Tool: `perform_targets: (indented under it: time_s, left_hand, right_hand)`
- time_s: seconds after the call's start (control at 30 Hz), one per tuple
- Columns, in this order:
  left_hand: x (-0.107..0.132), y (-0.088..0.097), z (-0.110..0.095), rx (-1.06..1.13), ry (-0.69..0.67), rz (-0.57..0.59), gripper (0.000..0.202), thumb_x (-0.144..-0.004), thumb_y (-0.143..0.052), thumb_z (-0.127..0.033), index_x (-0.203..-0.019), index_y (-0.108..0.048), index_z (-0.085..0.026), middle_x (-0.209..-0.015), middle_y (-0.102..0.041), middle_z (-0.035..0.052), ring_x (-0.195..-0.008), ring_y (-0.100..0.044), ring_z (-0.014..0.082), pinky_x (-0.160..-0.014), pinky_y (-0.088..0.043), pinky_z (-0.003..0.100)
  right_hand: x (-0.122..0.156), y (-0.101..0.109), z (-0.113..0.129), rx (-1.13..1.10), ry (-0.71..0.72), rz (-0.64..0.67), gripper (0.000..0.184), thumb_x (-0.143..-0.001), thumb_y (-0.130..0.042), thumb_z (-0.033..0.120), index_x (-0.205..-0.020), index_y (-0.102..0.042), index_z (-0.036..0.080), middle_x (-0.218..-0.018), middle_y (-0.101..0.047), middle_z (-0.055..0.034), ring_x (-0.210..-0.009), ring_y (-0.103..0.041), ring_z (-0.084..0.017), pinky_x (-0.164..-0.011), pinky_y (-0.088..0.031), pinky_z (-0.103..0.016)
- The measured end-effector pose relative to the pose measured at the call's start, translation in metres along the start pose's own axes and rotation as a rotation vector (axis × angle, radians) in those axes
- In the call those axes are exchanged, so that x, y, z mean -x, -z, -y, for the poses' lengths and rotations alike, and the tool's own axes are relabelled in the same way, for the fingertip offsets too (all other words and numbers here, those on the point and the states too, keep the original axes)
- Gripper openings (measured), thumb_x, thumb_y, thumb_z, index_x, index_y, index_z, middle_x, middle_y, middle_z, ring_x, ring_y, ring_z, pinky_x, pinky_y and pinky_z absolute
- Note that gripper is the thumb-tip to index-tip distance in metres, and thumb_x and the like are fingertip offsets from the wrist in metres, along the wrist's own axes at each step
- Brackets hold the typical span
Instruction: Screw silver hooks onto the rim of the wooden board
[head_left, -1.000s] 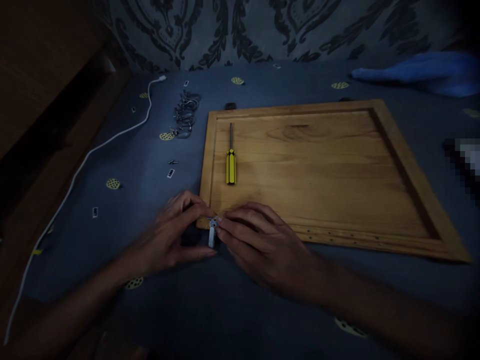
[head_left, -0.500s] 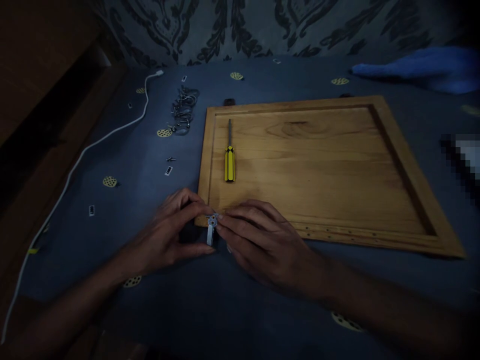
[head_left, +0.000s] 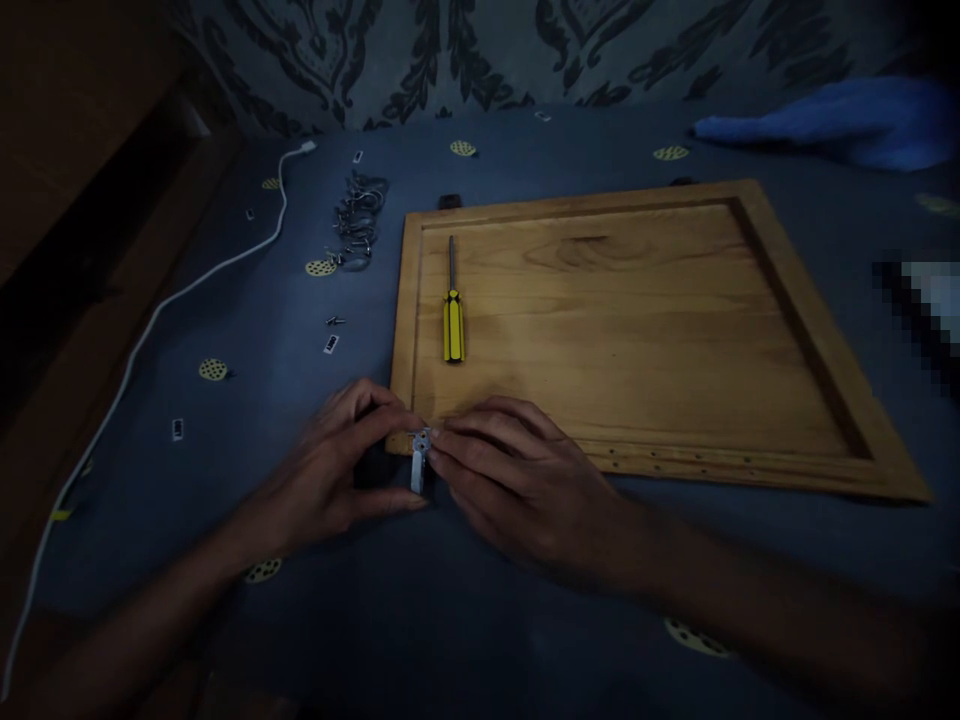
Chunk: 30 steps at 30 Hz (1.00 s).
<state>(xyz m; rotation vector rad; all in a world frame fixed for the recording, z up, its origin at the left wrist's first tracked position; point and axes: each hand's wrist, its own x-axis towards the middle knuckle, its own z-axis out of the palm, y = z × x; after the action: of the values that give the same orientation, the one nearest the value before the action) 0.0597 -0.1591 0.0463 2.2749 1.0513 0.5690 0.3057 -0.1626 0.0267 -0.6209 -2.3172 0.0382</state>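
Observation:
A small metal hinge point(head_left: 418, 460) stands at the near left corner of a wooden cabinet door panel point(head_left: 645, 330) lying flat on blue patterned cloth. My left hand point(head_left: 337, 470) pinches the hinge from the left, fingers curled round it. From the right, my right hand point(head_left: 510, 480) presses its fingertips against the hinge's top. A yellow and black screwdriver point(head_left: 453, 320) lies on the panel near its left edge, shaft pointing away from me.
A pile of metal hardware point(head_left: 358, 222) and a loose screw point(head_left: 335, 321) lie left of the panel. A white cable point(head_left: 187, 290) runs along the left side. A blue cloth point(head_left: 825, 120) lies at the far right. Patterned fabric rises behind.
Both hands stay on the hinge at the panel's corner; only the view has shifted slightly.

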Motion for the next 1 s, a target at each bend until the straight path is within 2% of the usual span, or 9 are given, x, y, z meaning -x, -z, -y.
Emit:
perform_targets:
  time_s: [0.33,0.43,0.5,0.57,0.63,0.7,0.73,0.83,1.0]
  left_hand:
    - [0.001,0.0,0.0,0.006,-0.001,0.019,0.049,-0.091,-0.08,-0.041,-0.133,-0.058,-0.028,-0.117,-0.058,0.0044,-0.112,-0.058,0.0229,-0.095,-0.051,0.036]
    - [0.0,0.002,-0.002,0.038,-0.01,-0.005,0.051,-0.089,-0.081,-0.048,-0.132,-0.061,-0.028,-0.117,-0.06,0.0046,-0.111,-0.059,0.023,-0.095,-0.051,0.036]
    - [-0.001,0.005,-0.003,0.093,-0.013,-0.075,0.047,-0.091,-0.078,-0.052,-0.129,-0.064,-0.029,-0.113,-0.063,0.0039,-0.106,-0.061,0.0219,-0.09,-0.053,0.034]
    - [-0.002,0.01,-0.001,0.136,0.033,-0.209,0.032,-0.096,-0.073,-0.047,-0.122,-0.068,-0.029,-0.103,-0.065,0.0022,-0.098,-0.063,0.02,-0.085,-0.053,0.032]
    - [-0.003,0.016,0.006,0.121,0.14,-0.387,0.016,-0.099,-0.069,-0.036,-0.112,-0.07,-0.027,-0.094,-0.065,0.001,-0.09,-0.064,0.0187,-0.081,-0.052,0.031]
    - [-0.003,0.021,0.016,0.069,0.26,-0.526,0.011,-0.098,-0.068,-0.031,-0.106,-0.07,-0.024,-0.092,-0.065,0.0013,-0.088,-0.064,0.0187,-0.08,-0.051,0.031]
    - [-0.003,0.024,0.022,0.044,0.303,-0.558,0.012,-0.097,-0.067,-0.031,-0.106,-0.07,-0.023,-0.094,-0.066,0.002,-0.088,-0.065,0.0191,-0.081,-0.051,0.031]
    - [-0.004,0.027,0.04,-0.057,0.361,-0.572,0.018,-0.098,-0.061,-0.032,-0.111,-0.068,-0.022,-0.099,-0.064,0.0035,-0.09,-0.064,0.0199,-0.08,-0.051,0.032]
    - [-0.009,0.025,0.058,-0.206,0.333,-0.485,0.03,-0.099,-0.05,-0.024,-0.125,-0.064,-0.02,-0.105,-0.061,0.0065,-0.097,-0.061,0.0224,-0.087,-0.054,0.037]
  right_hand:
    - [-0.002,0.003,0.001,0.001,-0.019,0.066,0.026,-0.105,-0.049,0.011,-0.104,-0.075,0.012,-0.103,-0.079,-0.0053,-0.101,-0.066,-0.021,-0.099,-0.053,-0.042]
    - [0.0,0.001,0.001,0.001,-0.019,0.043,0.025,-0.105,-0.051,0.012,-0.104,-0.075,0.014,-0.103,-0.079,-0.005,-0.101,-0.066,-0.02,-0.099,-0.053,-0.042]
    - [0.001,-0.001,0.0,-0.005,-0.02,0.022,0.023,-0.104,-0.052,0.011,-0.104,-0.075,0.013,-0.104,-0.079,-0.005,-0.101,-0.065,-0.02,-0.099,-0.053,-0.041]
    - [0.001,-0.002,0.0,-0.013,-0.027,0.01,0.024,-0.104,-0.052,0.01,-0.104,-0.075,0.012,-0.103,-0.079,-0.0052,-0.101,-0.065,-0.021,-0.099,-0.052,-0.041]
    - [0.0,-0.003,0.0,-0.027,-0.026,0.005,0.025,-0.104,-0.05,0.009,-0.103,-0.075,0.011,-0.101,-0.079,-0.0058,-0.099,-0.065,-0.021,-0.098,-0.052,-0.041]
    - [-0.001,-0.003,0.0,-0.041,-0.019,-0.013,0.026,-0.104,-0.05,0.008,-0.101,-0.075,0.01,-0.1,-0.079,-0.0066,-0.098,-0.065,-0.021,-0.098,-0.053,-0.041]
    - [-0.001,-0.003,0.0,-0.047,-0.016,-0.018,0.025,-0.103,-0.05,0.009,-0.102,-0.075,0.01,-0.101,-0.079,-0.0073,-0.098,-0.065,-0.021,-0.097,-0.053,-0.041]
    - [-0.001,-0.003,0.0,-0.065,-0.01,-0.03,0.025,-0.103,-0.05,0.009,-0.104,-0.075,0.01,-0.101,-0.079,-0.009,-0.099,-0.066,-0.021,-0.095,-0.055,-0.042]
    - [0.0,-0.004,0.0,-0.079,-0.007,-0.02,0.024,-0.103,-0.05,0.01,-0.107,-0.073,0.009,-0.103,-0.078,-0.0098,-0.1,-0.066,-0.022,-0.096,-0.055,-0.043]
